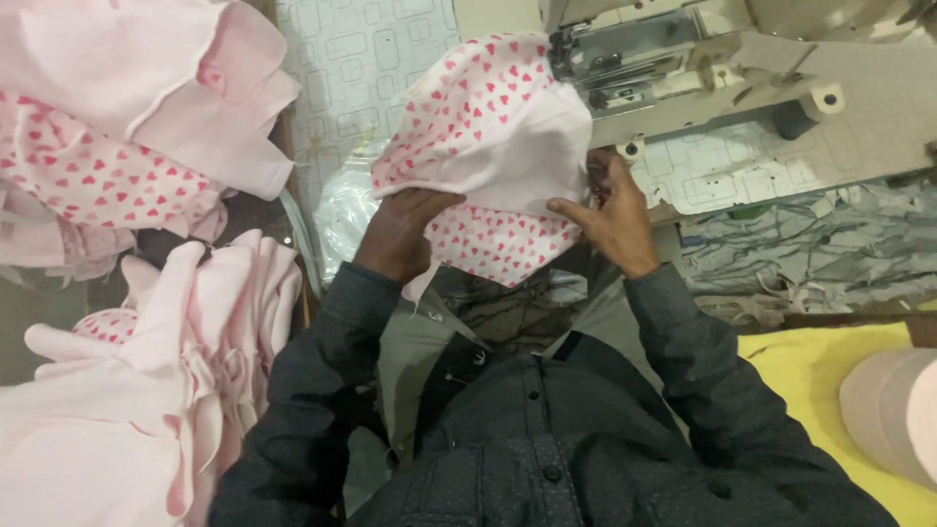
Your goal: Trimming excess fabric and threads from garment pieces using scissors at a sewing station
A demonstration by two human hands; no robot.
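Head view: the left hand has its grip closed on the lower edge of a white garment with red hearts, bunched in front of the sewing machine. The right hand pinches the same garment's plain pink side by the machine. The counter has a patterned covering; pink garment stacks lie left, yellow cloth right.

small garment piece, white fabric dotted with little red hearts plus a plain pale pink panel, bunched and folded over, held up off the tabletop, right at the sewing machine's needle end
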